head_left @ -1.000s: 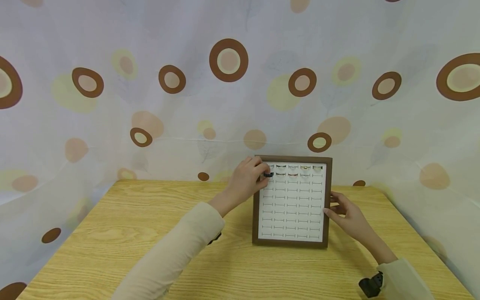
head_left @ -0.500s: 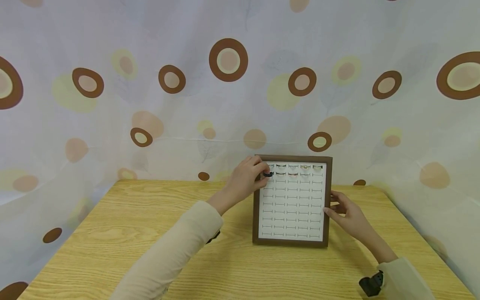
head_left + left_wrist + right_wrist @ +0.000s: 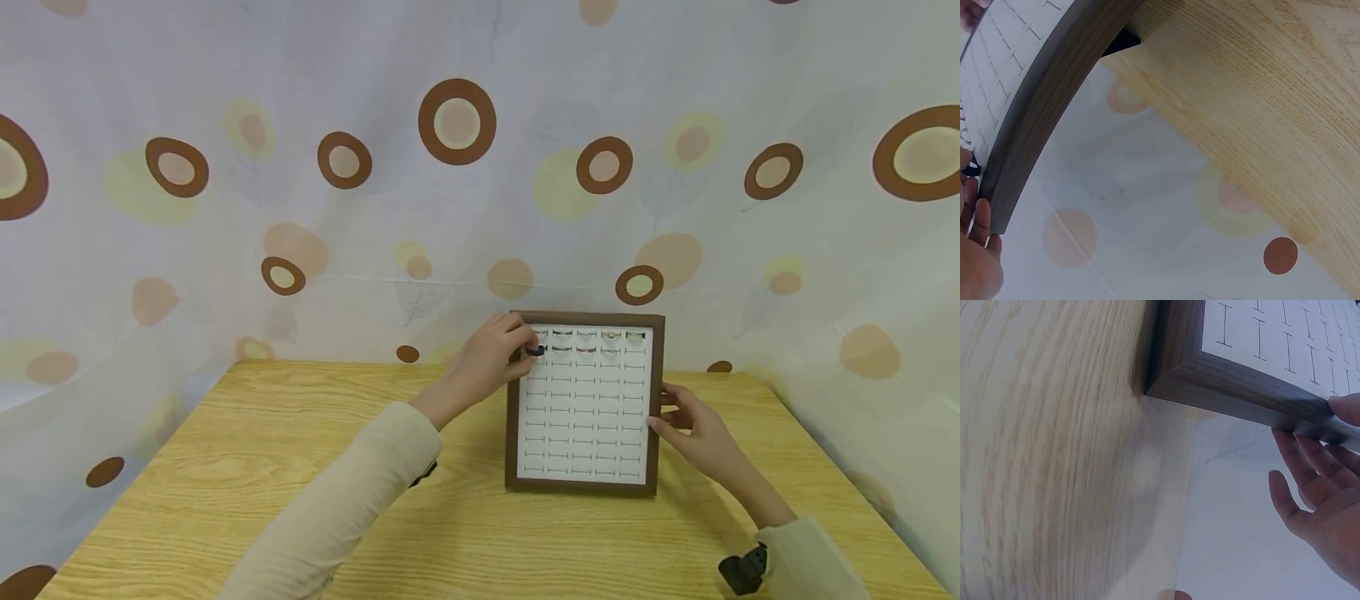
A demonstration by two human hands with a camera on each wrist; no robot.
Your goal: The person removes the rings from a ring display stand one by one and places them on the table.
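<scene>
A black ring [image 3: 536, 351] is pinched by the left hand [image 3: 489, 357], fingertips nearly together; the framed board [image 3: 585, 417] is gripped, probably for steadiness, by the half-curled right hand [image 3: 697, 437].

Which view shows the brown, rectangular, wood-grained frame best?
The head view: the brown frame faces the camera with all four sides visible, though the left hand covers some of its left side. The left wrist view shows mainly one long side; the right wrist view, one lower corner.

The left hand [image 3: 489, 354] partly covers the black ring [image 3: 536, 351], and the left wrist view crops the frame [image 3: 1047, 94].
</scene>
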